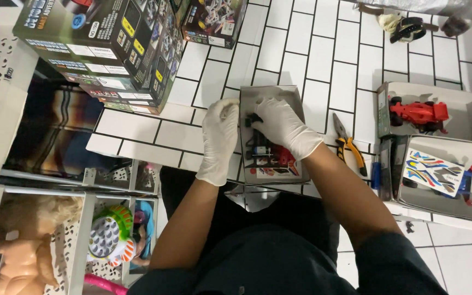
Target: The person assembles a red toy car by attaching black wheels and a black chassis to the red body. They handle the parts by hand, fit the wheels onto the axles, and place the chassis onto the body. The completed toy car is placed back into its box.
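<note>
Toy-car chassis [266, 154], black frame with red and blue bits, lies in a shallow grey tray [299, 98] on the white tiled counter [323, 49], straight ahead of the person. Both hands wear thin white gloves. Left hand [219, 139] curled loosely at the tray's left edge; what it grips, cannot tell. Right hand [284, 124] bent over the tray, fingertips pinching a small black part at the chassis's upper end. Yellow-handled pliers [349, 148] lie just right. Further right, two grey trays: a red racing car [419, 113], a sticker sheet [434, 172]. Glossy dark cartons [102, 49] stacked upper left.
</note>
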